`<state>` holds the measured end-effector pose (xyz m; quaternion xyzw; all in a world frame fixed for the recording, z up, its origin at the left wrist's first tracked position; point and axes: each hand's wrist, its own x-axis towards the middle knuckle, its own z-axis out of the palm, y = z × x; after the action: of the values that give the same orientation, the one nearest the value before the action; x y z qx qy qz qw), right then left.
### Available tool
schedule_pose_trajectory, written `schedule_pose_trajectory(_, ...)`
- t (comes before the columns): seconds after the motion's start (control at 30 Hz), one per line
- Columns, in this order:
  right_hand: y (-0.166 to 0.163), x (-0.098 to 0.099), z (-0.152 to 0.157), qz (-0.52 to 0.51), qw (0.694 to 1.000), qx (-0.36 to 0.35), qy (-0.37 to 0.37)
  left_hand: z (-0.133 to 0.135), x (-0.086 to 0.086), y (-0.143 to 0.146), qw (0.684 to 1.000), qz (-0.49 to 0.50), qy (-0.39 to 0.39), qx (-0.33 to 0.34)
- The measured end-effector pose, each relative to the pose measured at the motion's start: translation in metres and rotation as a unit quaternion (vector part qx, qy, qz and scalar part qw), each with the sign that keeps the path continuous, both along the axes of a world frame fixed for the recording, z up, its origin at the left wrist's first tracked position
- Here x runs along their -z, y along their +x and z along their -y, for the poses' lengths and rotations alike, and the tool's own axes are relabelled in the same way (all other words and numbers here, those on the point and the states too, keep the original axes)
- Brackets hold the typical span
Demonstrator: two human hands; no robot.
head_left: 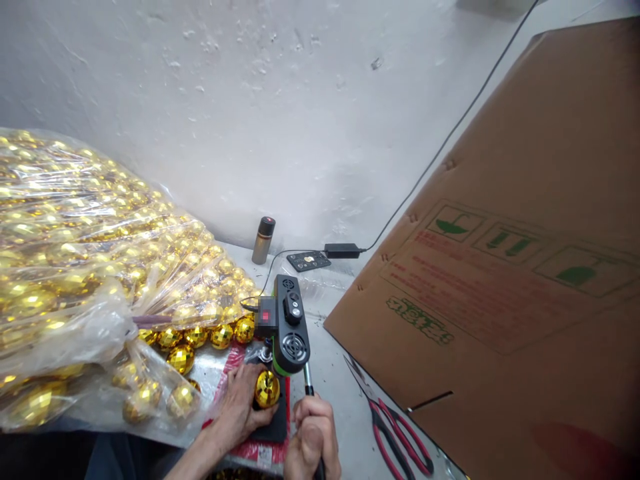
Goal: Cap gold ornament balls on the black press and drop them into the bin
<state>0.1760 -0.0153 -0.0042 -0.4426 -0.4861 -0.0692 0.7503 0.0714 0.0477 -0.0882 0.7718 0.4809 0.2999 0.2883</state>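
Note:
My left hand [239, 408] is closed around a gold mirror ball [267, 389], holding it on the black base under the head of a small black bench drill press [287, 325]. The press has a red display and a green trim. My right hand [313, 437] is wrapped in a fist around the press's lever handle [308, 380], which slopes down toward me. Loose gold mirror balls [210, 335] lie just left of the press.
A large clear plastic bag of gold mirror balls [75, 267] fills the left. A big brown cardboard box [510, 293] stands at the right. Red-handled scissors [395, 433] lie by its foot. A small metal bottle [263, 240], a power adapter [342, 251] and its cable are by the white wall.

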Motion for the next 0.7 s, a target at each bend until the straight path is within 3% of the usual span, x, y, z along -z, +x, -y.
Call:
schedule_pose_trajectory(0.13, 0.001, 0.006, 0.0, 0.004, 1.0, -0.003, -0.006, 0.0, -0.004, 0.0, 1.0, 0.001, -0.003, 0.005)
schedule_pose_trajectory(0.3, 0.005, 0.031, 0.005, 0.049, 0.998, -0.013, -0.041, 0.0, -0.011, 0.001, 1.0, -0.005, -0.012, 0.006)
schedule_pose_trajectory(0.47, 0.009, 0.046, 0.002, 0.079, 0.997, -0.022, -0.013, 0.001, -0.014, 0.001, 1.0, -0.006, -0.022, 0.015)
schedule_pose_trajectory(0.57, 0.009, 0.029, 0.004, 0.073, 0.996, -0.042, -0.02, 0.0, -0.015, 0.001, 1.0, -0.01, -0.012, 0.01)
schedule_pose_trajectory(0.7, 0.008, -0.024, 0.01, -0.016, 0.994, -0.058, -0.09, 0.003, -0.007, -0.001, 0.999, -0.009, 0.045, 0.005)
